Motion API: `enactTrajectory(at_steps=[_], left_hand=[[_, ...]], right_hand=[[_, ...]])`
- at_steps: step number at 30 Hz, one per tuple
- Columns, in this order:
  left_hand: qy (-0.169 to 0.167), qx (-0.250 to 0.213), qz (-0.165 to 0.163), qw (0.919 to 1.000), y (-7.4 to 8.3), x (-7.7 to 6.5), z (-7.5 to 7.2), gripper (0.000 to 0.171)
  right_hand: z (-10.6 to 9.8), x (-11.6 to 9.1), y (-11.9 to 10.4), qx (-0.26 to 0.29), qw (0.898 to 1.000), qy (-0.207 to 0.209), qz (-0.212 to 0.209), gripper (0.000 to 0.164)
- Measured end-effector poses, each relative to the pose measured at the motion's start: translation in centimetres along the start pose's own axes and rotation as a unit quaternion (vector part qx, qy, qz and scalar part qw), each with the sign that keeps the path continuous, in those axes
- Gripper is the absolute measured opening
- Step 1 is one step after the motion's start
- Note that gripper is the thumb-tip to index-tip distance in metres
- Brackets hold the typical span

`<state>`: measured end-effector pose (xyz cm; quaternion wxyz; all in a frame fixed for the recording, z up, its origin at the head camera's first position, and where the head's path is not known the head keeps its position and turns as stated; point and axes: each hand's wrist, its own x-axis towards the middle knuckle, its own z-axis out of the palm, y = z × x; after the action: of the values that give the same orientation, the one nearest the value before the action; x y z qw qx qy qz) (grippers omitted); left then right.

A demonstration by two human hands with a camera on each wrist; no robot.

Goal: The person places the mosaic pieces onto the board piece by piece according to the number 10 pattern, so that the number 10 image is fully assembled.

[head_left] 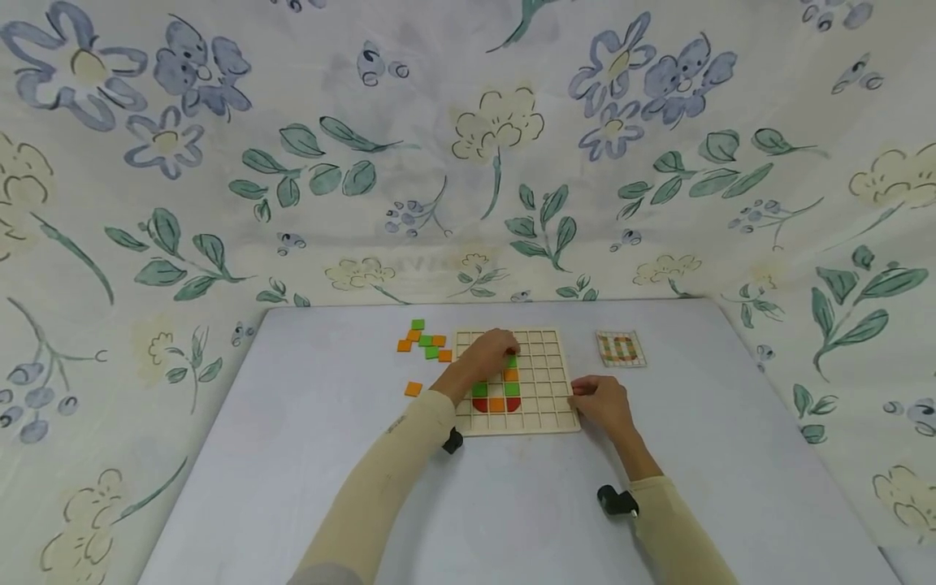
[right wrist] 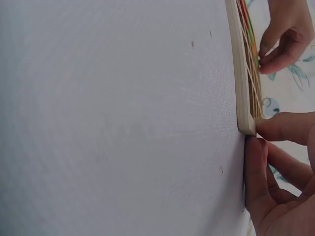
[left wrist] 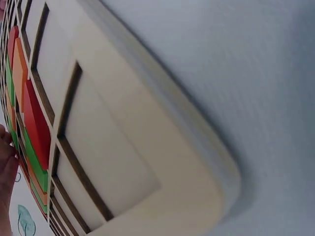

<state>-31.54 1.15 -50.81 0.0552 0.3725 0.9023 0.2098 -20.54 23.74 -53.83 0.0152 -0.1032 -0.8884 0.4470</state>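
My left hand (head_left: 488, 357) reaches over the wooden grid board (head_left: 544, 418), thumb and fingertips pinching a green tile low at the grid. In the right wrist view the green of this tile (right wrist: 259, 62) shows at those fingertips. Below it on the board, orange, green and red tiles (head_left: 480, 405) form a U-shaped outline, partly hidden by the left hand. At the board's right edge, my right hand (head_left: 603, 400) grips the rim, thumb on top and curled fingers against the side.
Loose green and orange tiles (head_left: 426, 341) lie left of the board, with a single orange tile (head_left: 413, 389) nearer. A small pattern card (head_left: 621, 348) lies on the white table (head_left: 292, 455) at the right. Floral cloth (head_left: 439, 162) rises behind the table.
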Motion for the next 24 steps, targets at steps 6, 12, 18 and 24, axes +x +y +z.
enactTrajectory(at_steps=[6, 12, 18, 24], left_hand=[[-0.029, 0.041, -0.016, 0.9986, -0.2, -0.3, 0.6, 0.029], [-0.027, 0.070, -0.022, 0.9970, -0.3, -0.8, 1.0, 0.030], [-0.010, 0.019, -0.014, 0.9997, -0.2, -1.6, 0.4, 0.035], [0.030, -0.019, -0.031, 0.9989, -0.9, -2.4, -1.7, 0.036]], right_hand=[[0.2, -0.2, -0.1, -0.002, 1.000, -0.003, 0.000, 0.024], [0.4, -0.3, -0.2, -0.005, 1.000, -0.006, 0.000, 0.024], [0.3, -0.4, -0.2, -0.004, 1.000, -0.006, -0.004, 0.023], [0.1, -0.4, -0.1, -0.009, 1.000, -0.006, -0.006, 0.024]])
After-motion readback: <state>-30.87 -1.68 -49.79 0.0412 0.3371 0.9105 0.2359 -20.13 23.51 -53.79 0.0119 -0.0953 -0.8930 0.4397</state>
